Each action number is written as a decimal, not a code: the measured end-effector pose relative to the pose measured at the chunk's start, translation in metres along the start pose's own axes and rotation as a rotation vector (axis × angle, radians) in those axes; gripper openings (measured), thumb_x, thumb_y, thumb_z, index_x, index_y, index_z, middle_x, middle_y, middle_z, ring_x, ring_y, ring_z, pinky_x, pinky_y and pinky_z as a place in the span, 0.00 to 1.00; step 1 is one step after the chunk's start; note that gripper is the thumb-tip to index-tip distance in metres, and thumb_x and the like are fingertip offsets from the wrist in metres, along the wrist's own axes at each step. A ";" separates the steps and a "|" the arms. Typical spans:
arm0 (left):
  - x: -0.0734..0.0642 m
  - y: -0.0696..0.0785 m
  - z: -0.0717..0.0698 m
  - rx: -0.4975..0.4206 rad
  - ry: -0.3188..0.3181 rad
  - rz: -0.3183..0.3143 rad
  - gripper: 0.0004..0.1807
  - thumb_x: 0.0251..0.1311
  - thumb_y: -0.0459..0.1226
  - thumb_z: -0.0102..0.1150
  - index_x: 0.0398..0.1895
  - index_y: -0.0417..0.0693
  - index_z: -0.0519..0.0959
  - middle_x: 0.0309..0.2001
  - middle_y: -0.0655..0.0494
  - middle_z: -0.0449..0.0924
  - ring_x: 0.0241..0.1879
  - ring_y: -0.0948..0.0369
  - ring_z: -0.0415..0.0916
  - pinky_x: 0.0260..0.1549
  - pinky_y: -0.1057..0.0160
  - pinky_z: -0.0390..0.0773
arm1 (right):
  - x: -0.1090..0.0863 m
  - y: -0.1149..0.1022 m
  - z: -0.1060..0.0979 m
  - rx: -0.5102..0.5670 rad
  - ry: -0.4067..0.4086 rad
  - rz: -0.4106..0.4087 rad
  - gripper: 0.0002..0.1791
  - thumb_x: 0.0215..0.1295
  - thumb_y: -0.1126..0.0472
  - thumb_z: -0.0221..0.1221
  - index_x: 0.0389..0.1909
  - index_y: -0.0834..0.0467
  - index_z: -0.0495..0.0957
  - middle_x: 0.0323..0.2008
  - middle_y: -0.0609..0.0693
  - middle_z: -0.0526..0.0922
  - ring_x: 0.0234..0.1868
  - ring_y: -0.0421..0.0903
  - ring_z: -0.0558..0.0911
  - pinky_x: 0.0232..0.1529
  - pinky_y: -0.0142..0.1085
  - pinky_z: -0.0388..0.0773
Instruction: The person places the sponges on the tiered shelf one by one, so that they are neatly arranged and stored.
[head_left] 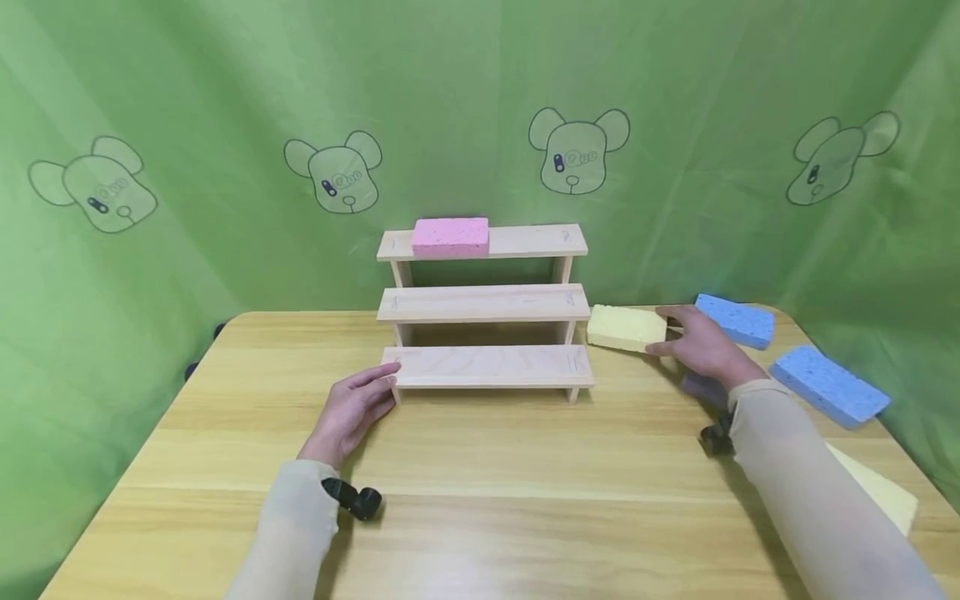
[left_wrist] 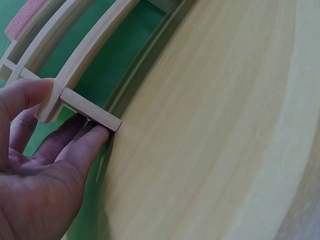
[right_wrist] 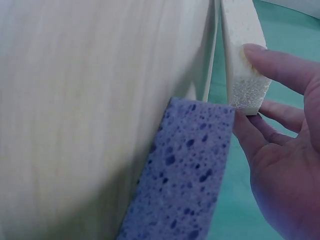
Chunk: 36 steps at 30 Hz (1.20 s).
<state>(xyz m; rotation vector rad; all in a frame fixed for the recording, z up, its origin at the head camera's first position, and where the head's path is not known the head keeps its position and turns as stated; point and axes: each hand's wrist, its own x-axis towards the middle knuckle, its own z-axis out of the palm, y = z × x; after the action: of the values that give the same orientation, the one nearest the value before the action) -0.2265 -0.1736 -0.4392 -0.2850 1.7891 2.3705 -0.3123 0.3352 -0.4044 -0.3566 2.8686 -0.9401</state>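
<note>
A three-step wooden shelf (head_left: pixel 491 367) stands on the table, with a pink sponge (head_left: pixel 450 237) on the left part of its top step. My left hand (head_left: pixel 356 408) holds the left end of the bottom step; in the left wrist view its fingers (left_wrist: pixel 82 150) lie against the short leg (left_wrist: pixel 92 109). To the right of the shelf, my right hand (head_left: pixel 701 342) grips the right end of a pale yellow sponge (head_left: pixel 625 327). The right wrist view has the thumb (right_wrist: pixel 270 62) on one face of that sponge and the other fingers opposite. A purple sponge (right_wrist: pixel 182 170) lies below this hand.
Two blue sponges (head_left: pixel 735 321) (head_left: pixel 828 385) lie along the table's right side. Another yellow sponge (head_left: pixel 877 492) is partly hidden by the right forearm. A green curtain (head_left: pixel 465 100) with bear-head outlines hangs close behind the wooden table (head_left: pixel 480 500).
</note>
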 end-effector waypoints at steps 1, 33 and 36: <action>0.000 0.000 0.000 -0.002 0.001 -0.003 0.21 0.65 0.27 0.58 0.62 0.33 0.74 0.66 0.47 0.69 0.60 0.52 0.72 0.56 0.58 0.76 | -0.001 0.000 0.000 0.005 0.001 0.003 0.46 0.62 0.56 0.67 0.70 0.76 0.54 0.65 0.77 0.57 0.64 0.73 0.60 0.64 0.64 0.57; -0.001 0.000 -0.001 -0.008 -0.005 -0.007 0.22 0.65 0.27 0.58 0.62 0.32 0.73 0.66 0.47 0.69 0.60 0.52 0.72 0.56 0.57 0.75 | -0.031 -0.021 -0.030 0.084 0.067 0.027 0.48 0.65 0.48 0.65 0.74 0.67 0.52 0.65 0.71 0.57 0.65 0.71 0.61 0.64 0.65 0.56; -0.001 0.000 0.000 -0.016 -0.007 -0.002 0.22 0.65 0.27 0.58 0.62 0.33 0.73 0.66 0.47 0.69 0.59 0.52 0.72 0.56 0.58 0.75 | -0.034 -0.022 -0.033 0.093 0.086 0.025 0.48 0.65 0.49 0.65 0.74 0.68 0.51 0.67 0.72 0.55 0.65 0.71 0.61 0.64 0.64 0.58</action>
<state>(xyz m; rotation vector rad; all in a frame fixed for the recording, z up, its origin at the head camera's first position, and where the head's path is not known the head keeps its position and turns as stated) -0.2257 -0.1739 -0.4392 -0.2802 1.7662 2.3824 -0.2809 0.3456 -0.3641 -0.2777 2.8856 -1.1062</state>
